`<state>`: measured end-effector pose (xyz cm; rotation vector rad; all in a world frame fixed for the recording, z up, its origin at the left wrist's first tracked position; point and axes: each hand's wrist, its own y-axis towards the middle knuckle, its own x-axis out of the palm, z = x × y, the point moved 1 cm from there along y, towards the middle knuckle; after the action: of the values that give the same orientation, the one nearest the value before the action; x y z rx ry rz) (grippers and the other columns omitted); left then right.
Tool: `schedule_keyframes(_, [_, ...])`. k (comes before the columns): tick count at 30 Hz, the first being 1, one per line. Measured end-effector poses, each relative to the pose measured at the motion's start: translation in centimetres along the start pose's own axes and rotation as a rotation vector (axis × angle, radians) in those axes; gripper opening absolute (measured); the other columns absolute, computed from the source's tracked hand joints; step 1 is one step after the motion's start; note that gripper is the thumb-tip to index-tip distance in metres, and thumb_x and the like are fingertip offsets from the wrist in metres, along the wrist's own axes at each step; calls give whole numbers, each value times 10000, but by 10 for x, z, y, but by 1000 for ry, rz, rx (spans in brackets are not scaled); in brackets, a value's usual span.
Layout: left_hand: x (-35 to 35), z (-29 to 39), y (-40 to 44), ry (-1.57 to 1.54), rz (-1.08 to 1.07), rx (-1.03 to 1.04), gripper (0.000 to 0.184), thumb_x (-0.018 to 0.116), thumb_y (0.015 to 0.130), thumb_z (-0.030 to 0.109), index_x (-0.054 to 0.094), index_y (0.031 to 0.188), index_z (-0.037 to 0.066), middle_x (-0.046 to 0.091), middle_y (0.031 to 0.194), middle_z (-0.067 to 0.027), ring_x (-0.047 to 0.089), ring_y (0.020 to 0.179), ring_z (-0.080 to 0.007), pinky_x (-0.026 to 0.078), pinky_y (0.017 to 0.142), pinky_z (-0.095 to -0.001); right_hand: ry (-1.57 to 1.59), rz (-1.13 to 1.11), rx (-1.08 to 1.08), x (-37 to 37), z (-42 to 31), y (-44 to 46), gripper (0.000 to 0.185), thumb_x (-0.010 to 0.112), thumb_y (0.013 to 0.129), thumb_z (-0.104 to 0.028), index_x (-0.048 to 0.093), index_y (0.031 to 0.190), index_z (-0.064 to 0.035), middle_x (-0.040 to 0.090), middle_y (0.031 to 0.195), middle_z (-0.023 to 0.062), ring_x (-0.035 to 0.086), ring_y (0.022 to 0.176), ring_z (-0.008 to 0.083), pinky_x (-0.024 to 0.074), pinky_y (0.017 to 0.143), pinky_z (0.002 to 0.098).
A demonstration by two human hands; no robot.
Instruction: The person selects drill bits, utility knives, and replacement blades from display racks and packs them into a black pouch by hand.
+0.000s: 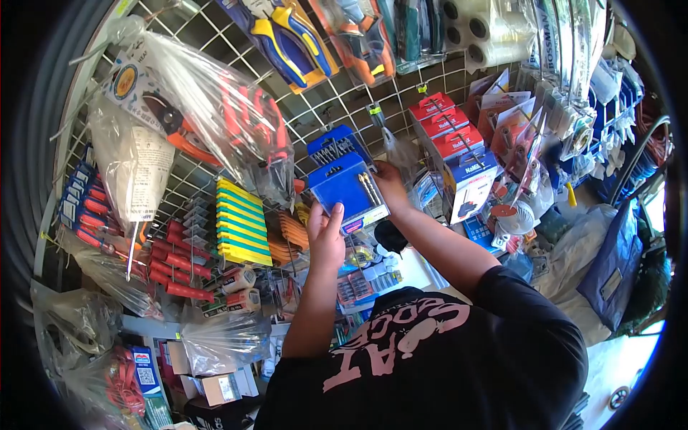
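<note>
My left hand [327, 236] is closed on the lower edge of a flat blue drill bit case [340, 195], thumb on its front. Several metal bits stand along the right side of this case, and the rest of its front is bare blue. On its right edge lies my right hand [391, 188], its fingers curled round behind the case and partly hidden. Just above and behind hangs another blue pack of bits [337, 149] on the wire rack, partly covered by the held case.
The wire grid [301, 107] carries pliers [283, 36], bagged tools [244, 115], yellow-green packs [240, 222], red-handled tools [175, 261] and red and blue boxes [469, 172]. Rolls of clear film [494, 32] sit at the top right. Metal hooks jut out at the left.
</note>
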<state>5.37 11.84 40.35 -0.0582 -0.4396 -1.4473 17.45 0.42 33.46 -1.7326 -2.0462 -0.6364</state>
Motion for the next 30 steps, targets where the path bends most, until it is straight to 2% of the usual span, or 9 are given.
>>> schedule_keyframes(2, [2, -3, 4, 23, -49, 15, 326, 585, 1003, 171, 530, 1282, 10, 622, 1209, -80, 584, 1087, -130, 447, 956, -297, 41, -35, -45, -4, 18, 13, 380, 725, 894, -206, 636, 1132, 76, 713, 859, 151, 679, 704, 166, 543, 620, 301])
schedule_keyframes(7, [8, -13, 13, 24, -31, 58, 328, 555, 1007, 128, 505, 1305, -1, 606, 1221, -89, 585, 1098, -152, 447, 975, -315, 19, -104, 57, -17, 38, 21, 708, 694, 902, -229, 343, 1441, 67, 633, 1182, 275, 678, 1005, 274, 560, 817, 369])
schedule_keyframes(10, [9, -13, 15, 6, -35, 64, 346, 551, 1008, 125, 494, 1323, -6, 596, 1244, -99, 576, 1116, -160, 437, 994, -326, 235, -113, 137, -19, 21, 5, 663, 667, 923, -215, 350, 1450, 33, 645, 1167, 255, 684, 983, 273, 560, 819, 349])
schedule_keyframes(14, [12, -12, 12, -60, -11, 42, 331, 561, 1007, 129, 496, 1309, 9, 593, 1248, -87, 563, 1131, -149, 427, 994, -317, 356, -105, 239, -39, 38, 2, 590, 623, 968, -272, 384, 1453, -36, 590, 1283, 224, 610, 1149, 235, 509, 937, 350])
schedule_keyframes(15, [15, -13, 11, -52, 7, 52, 334, 559, 1009, 138, 496, 1308, 5, 587, 1255, -94, 561, 1129, -154, 426, 997, -320, 280, -193, 238, -37, 15, -10, 570, 583, 997, -315, 392, 1463, -49, 547, 1361, 179, 574, 1199, 229, 472, 994, 368])
schedule_keyframes(18, [10, -21, 11, -37, 43, 72, 330, 562, 1010, 158, 503, 1296, 5, 582, 1255, -97, 559, 1120, -154, 428, 991, -320, 473, -218, 463, -40, -2, -37, 548, 543, 1019, -347, 402, 1462, -57, 552, 1346, 127, 594, 1156, 234, 460, 1023, 398])
schedule_keyframes(22, [9, -19, 12, -31, 75, 19, 326, 575, 1007, 186, 514, 1274, 9, 583, 1240, -96, 553, 1108, -149, 428, 975, -313, 408, -404, 311, -43, -28, -67, 556, 500, 1031, -415, 411, 1439, -48, 556, 1297, 105, 601, 1122, 211, 517, 976, 410])
schedule_keyframes(27, [9, -19, 27, 68, 53, 66, 359, 588, 993, 145, 476, 1305, 7, 581, 1229, -90, 538, 1113, -140, 409, 990, -315, 69, -290, 181, -39, -24, -55, 320, 639, 977, -155, 506, 1230, -11, 664, 1070, 83, 656, 948, 146, 545, 855, 296])
schedule_keyframes(30, [1, -21, 31, 118, 79, 119, 453, 580, 982, 96, 395, 1384, 1, 500, 1359, -122, 481, 1233, -174, 354, 1070, -339, 2, -166, 39, -32, -16, -41, 286, 620, 989, -157, 510, 1201, 1, 656, 1070, 87, 649, 1005, 165, 535, 908, 314])
